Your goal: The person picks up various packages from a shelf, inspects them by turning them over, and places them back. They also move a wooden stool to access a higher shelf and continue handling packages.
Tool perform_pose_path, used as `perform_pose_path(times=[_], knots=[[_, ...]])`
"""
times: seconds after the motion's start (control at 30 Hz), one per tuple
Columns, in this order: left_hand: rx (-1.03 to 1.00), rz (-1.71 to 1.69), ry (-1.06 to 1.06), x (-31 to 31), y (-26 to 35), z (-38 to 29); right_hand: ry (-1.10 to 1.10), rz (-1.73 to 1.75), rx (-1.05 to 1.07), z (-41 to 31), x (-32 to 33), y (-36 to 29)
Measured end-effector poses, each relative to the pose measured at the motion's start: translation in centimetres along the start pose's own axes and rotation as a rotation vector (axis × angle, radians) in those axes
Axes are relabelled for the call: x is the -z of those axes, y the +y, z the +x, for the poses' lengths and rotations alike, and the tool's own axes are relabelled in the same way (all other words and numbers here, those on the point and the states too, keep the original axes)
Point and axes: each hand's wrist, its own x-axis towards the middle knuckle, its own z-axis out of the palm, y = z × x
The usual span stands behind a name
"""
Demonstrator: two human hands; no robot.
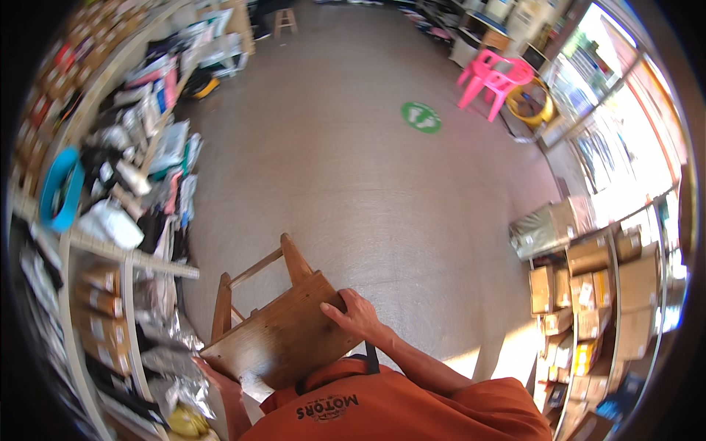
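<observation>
A brown wooden stool (281,331) is tilted against the front of my body, its flat seat towards me and its legs pointing away to the upper left. My right hand (353,315) grips the seat's right edge, with the thumb on top. At the seat's lower left edge is my left hand (215,375), its fingers partly hidden behind the wood.
Shelves with cardboard boxes (593,297) stand on the right; wooden racks (132,259) full of plastic-wrapped parcels (110,223) line the left. Farther off on the grey floor (331,138) are pink plastic chairs (493,80), a yellow tub (538,110) and another stool (285,21).
</observation>
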Motion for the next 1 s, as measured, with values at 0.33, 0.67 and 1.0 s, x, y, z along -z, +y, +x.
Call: perform_pose_path(times=[0.33, 0.67, 1.0], knots=[[0.345, -0.237, -0.661, -22.2, 9.3, 16.2, 0.232, 0.011, -0.186, 13.7, 5.7, -1.9], [0.283, 0.071, -0.775, -46.1, 16.4, 19.8, 0.51, 0.153, -0.417, 22.8, 11.5, -0.6], [0.353, -0.289, -0.678, -58.4, 15.8, 25.4, 0.229, 0.062, -0.188, 44.0, 25.9, 3.3]])
